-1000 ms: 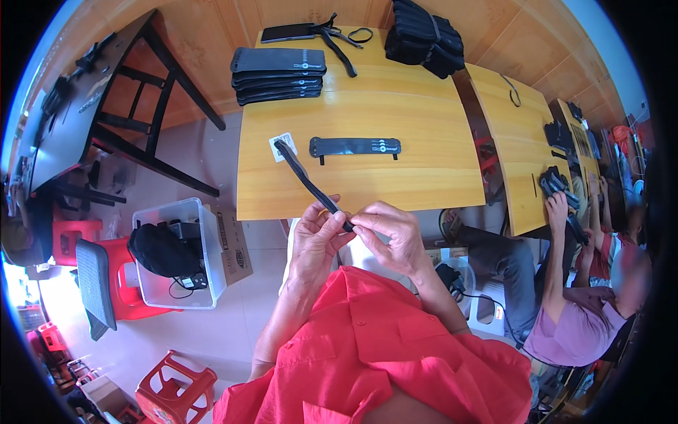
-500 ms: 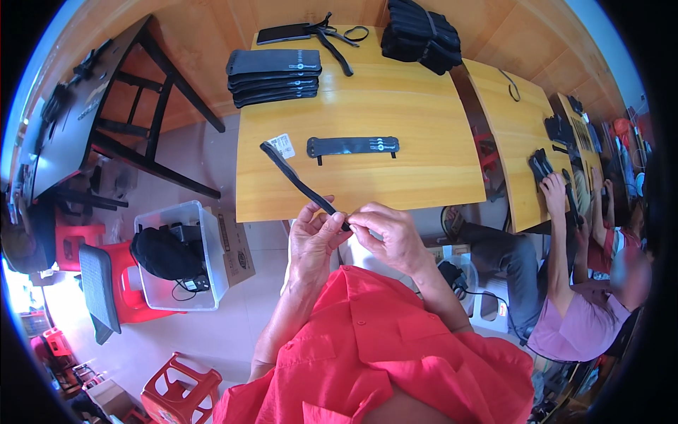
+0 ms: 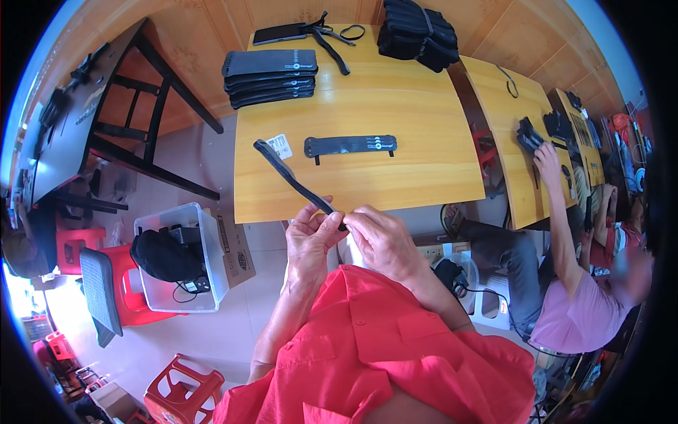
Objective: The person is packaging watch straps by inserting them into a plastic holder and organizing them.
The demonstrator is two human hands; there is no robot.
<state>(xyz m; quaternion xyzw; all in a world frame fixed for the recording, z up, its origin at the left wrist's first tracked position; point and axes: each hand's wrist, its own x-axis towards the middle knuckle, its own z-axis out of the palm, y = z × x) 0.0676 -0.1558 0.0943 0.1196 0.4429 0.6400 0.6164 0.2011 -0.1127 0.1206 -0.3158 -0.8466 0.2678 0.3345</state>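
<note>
A narrow black strap (image 3: 299, 185) runs up and leftward from my fingers over the table's front edge. My left hand (image 3: 311, 237) pinches it near its lower end between thumb and fingers. Close beside it, my right hand (image 3: 381, 237) is closed at the same end, the strap's tip mostly hidden by the fingers. Beyond the hands, a flat black pouch (image 3: 350, 145) with two short dark tabs under it lies on the yellow table (image 3: 417, 177). A small white label (image 3: 281, 146) lies next to the strap's far end.
Stacked flat black pouches (image 3: 270, 78) stand at the table's back left. Behind are a dark flat case (image 3: 279, 34), loose straps and a tied black bundle (image 3: 418, 37). A clear bin (image 3: 212, 261) and a red stool (image 3: 183, 389) are on the left. A co-worker (image 3: 579, 311) sits right.
My right hand has turned slightly, its fingers closing in nearer the strap's end. The co-worker at the right has lifted a dark item from the table with an outstretched arm.
</note>
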